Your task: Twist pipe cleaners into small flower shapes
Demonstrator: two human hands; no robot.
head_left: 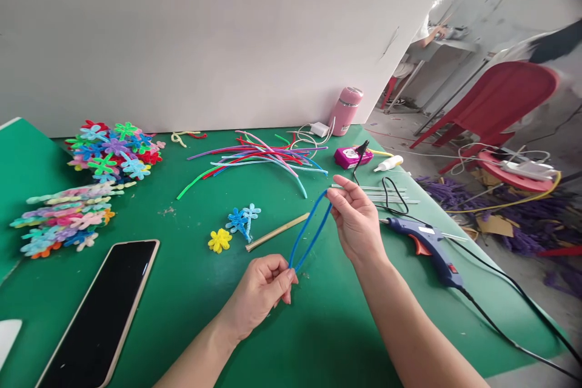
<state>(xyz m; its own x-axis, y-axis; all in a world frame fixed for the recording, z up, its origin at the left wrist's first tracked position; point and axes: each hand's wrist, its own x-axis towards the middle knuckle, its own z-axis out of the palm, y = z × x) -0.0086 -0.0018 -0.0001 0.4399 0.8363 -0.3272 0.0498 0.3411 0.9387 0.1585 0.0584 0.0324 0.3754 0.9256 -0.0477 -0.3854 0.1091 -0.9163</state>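
"Green tabletop [191, 315], pale wall behind it. Where was the blue pipe cleaner [314, 240] in all that?"

"Up between the two hands, bent into a long, narrow loop. Its long axis slanted from the near left end to the far right one."

"And who had which end?"

"The left hand [261, 291] pinched the near end between thumb and fingers. The right hand [359, 224] gripped the far end at the fingertips, its other fingers loosely curled. Neither had let go, and the two strands bowed apart in the middle."

"So neither hand was nearer?"

"Not to the loop, no; each was touching it. The wooden stick [277, 232] lay just beyond the left hand, its far end beside the loop."

"And further out?"

"Past the stick, blue flowers [237, 220] and a yellow one [220, 240]. Loose coloured stems [268, 154] were scattered farther back. The glue gun [434, 242] lay to the right of the right hand, and a phone [102, 309] well off to the left."
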